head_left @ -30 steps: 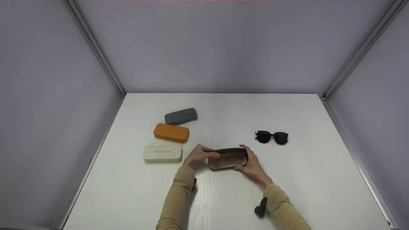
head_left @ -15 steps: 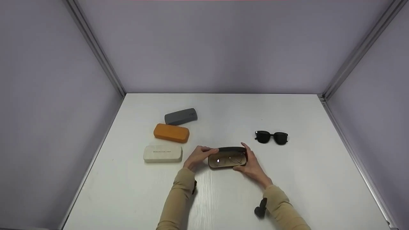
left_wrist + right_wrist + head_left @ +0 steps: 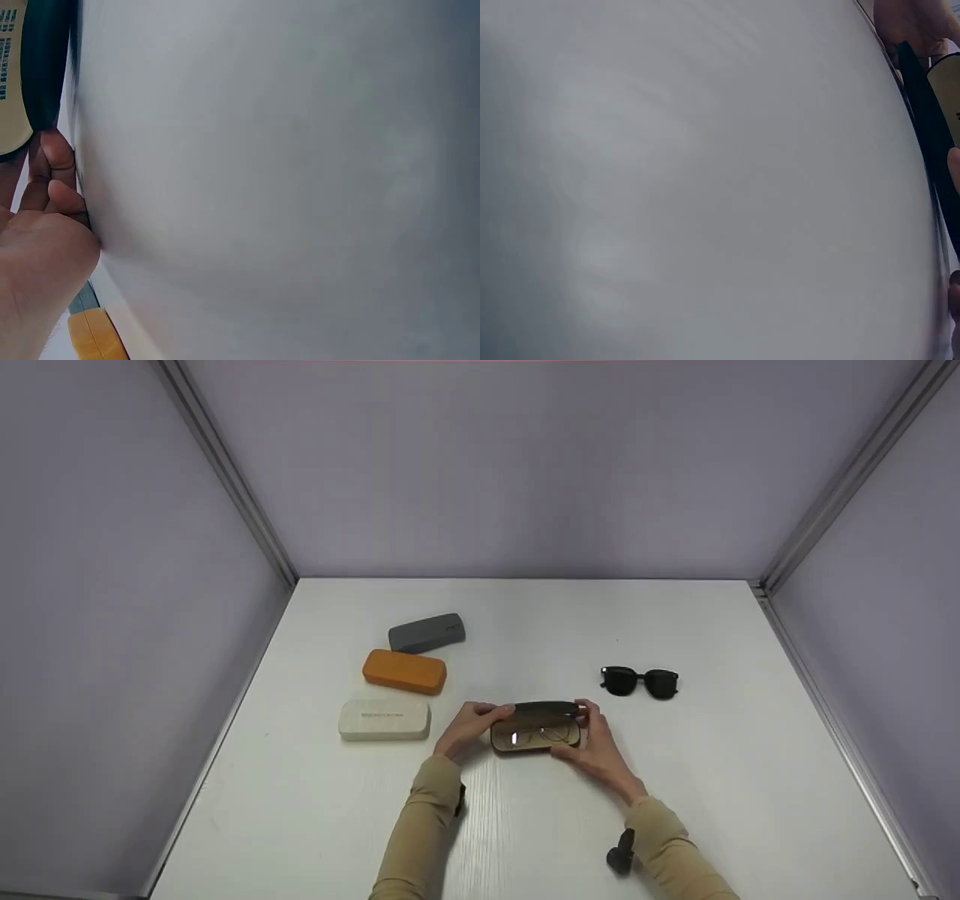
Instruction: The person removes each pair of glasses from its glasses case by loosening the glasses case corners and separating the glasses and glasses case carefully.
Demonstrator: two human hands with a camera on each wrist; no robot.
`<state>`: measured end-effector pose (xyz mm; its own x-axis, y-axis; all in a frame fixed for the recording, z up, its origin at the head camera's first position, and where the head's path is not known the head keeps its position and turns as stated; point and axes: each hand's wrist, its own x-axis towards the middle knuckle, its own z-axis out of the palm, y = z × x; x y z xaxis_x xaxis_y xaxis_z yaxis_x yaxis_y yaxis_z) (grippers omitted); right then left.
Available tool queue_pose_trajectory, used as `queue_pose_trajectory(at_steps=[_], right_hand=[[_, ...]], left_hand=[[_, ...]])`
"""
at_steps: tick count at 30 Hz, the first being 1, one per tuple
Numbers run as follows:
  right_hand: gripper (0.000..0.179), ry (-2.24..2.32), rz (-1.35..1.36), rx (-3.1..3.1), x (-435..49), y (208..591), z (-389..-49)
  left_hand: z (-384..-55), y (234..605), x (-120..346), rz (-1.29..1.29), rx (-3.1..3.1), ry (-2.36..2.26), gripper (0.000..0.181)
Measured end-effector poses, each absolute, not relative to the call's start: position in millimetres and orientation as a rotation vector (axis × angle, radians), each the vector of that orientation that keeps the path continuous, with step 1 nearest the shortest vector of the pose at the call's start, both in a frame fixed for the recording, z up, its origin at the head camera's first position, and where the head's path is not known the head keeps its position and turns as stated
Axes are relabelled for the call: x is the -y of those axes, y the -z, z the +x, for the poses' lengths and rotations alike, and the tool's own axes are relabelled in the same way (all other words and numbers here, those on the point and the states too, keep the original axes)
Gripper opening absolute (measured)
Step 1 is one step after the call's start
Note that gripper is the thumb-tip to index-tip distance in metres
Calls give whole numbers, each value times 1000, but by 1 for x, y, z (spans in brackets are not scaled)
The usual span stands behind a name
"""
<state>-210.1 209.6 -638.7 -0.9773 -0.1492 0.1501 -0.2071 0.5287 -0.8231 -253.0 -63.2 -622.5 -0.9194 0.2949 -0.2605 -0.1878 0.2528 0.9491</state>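
A dark eyeglass case (image 3: 546, 707) stands open at the front middle of the table in the head view, its lining brownish. Thin-framed glasses (image 3: 553, 735) lie inside it. My left hand (image 3: 466, 729) holds the case's left end, thumb at the back left corner. At the other end my right hand (image 3: 600, 751) grips it, thumb on the front rim and fingers at the back right corner. In the left wrist view the case (image 3: 45, 67) shows a dark green outside and a cream lining with print. Its dark edge (image 3: 928, 112) runs along the right of the right wrist view.
Left of the hands lie a cream case (image 3: 384, 721), an orange case (image 3: 405, 672) and a grey case (image 3: 426, 634), all closed. Black sunglasses (image 3: 640, 682) rest on the white table (image 3: 540, 622) to the right. Pale walls (image 3: 525, 472) rise on three sides.
My left thumb has shifted from over the case's inside to its back left corner. My right fingers have bent in at the back right corner. The glasses inside show more clearly.
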Motion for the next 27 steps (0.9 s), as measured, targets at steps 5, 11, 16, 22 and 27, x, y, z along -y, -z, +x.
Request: queue_pose_trajectory(at_steps=[5, 11, 16, 22, 27], right_hand=[[77, -1363, 230, 2637, -209, 636, -208], [58, -1065, 404, 2578, -211, 636, -203], [40, -902, 662, 2449, -210, 633, -203], [30, -760, 854, 2418, -202, 623, -205], [27, -643, 944, 2464, -191, 616, -208]], left_hand=[[-254, 624, 63, 119, -2153, -1716, 52], [-254, 624, 63, 121, -2113, -1746, 54], [-253, 623, 63, 131, -2093, -1773, 54], [-254, 625, 62, 143, -2132, -1759, 50], [-253, 627, 62, 142, -2116, -1792, 47]])
